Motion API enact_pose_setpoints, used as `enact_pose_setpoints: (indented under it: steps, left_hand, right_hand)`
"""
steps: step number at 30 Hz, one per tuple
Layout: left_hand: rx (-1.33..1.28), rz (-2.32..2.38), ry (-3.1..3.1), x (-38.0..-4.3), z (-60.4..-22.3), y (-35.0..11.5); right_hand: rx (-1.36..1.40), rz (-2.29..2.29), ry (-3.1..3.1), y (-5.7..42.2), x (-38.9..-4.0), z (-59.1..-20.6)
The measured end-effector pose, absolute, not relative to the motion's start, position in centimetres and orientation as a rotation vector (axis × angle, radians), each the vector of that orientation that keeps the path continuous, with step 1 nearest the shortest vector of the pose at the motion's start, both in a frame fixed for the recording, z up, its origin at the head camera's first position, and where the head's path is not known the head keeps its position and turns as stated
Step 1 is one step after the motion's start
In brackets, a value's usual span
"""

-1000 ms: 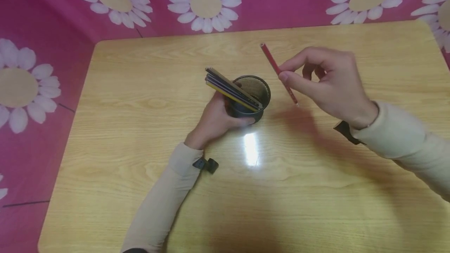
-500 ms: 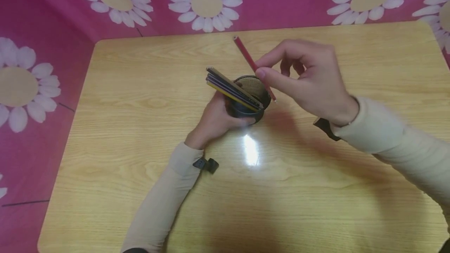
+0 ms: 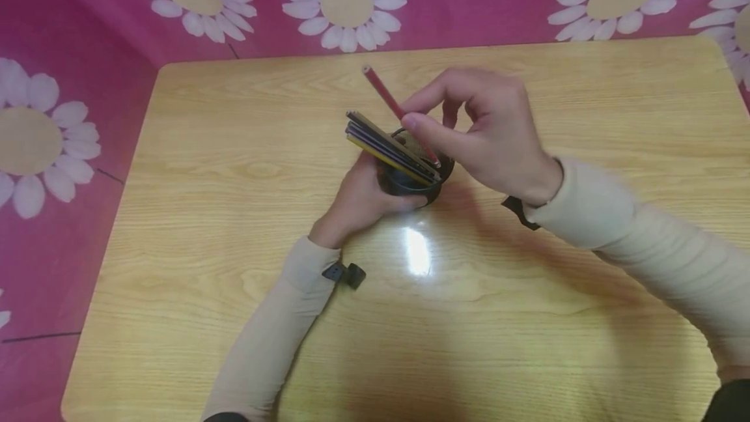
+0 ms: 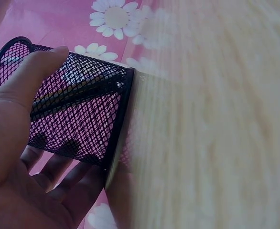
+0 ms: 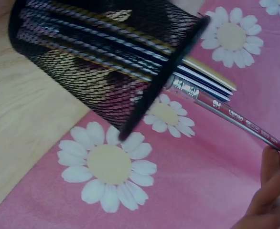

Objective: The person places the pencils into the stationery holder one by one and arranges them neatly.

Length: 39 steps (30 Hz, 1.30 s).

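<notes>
A black mesh pencil cup (image 3: 413,193) stands on the table, with my left hand (image 3: 356,195) curled round its side. In the left wrist view the thumb lies along the near side of the mesh (image 4: 78,129) and the other fingers are beneath. Several pencils (image 3: 383,152), dark, purple and yellow, lean to the left out of the cup. My right hand (image 3: 486,129) pinches a red pencil (image 3: 383,91) between thumb and index finger. The pencil slants over the cup, its silvery lower end (image 5: 185,89) right at the rim in the right wrist view.
The wood-grain table (image 3: 234,148) has its far edge against a pink cloth (image 3: 469,5) printed with white daisies. Each wrist carries a small black device, such as the one on the left cuff (image 3: 346,274). A bright reflection lies in front of the cup.
My right hand has moved left with the red pencil, from the right of the cup to over its mouth. The left hand and the cup have stayed in place.
</notes>
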State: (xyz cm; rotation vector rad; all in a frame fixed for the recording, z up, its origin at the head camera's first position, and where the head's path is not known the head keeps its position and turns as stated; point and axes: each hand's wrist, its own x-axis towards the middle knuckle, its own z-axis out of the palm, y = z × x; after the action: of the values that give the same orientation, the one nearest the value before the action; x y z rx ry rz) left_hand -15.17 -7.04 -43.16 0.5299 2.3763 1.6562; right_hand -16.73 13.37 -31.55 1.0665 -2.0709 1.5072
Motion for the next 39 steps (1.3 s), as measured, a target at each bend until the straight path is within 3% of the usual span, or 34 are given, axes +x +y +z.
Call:
enact_pose_setpoints:
  steps: [39]
  left_hand:
    - [0.521, 1.714, 2.330, -15.3, -43.2, -7.0]
  right_hand:
    - [0.995, 1.149, -2.432, 12.1, -17.1, -37.0]
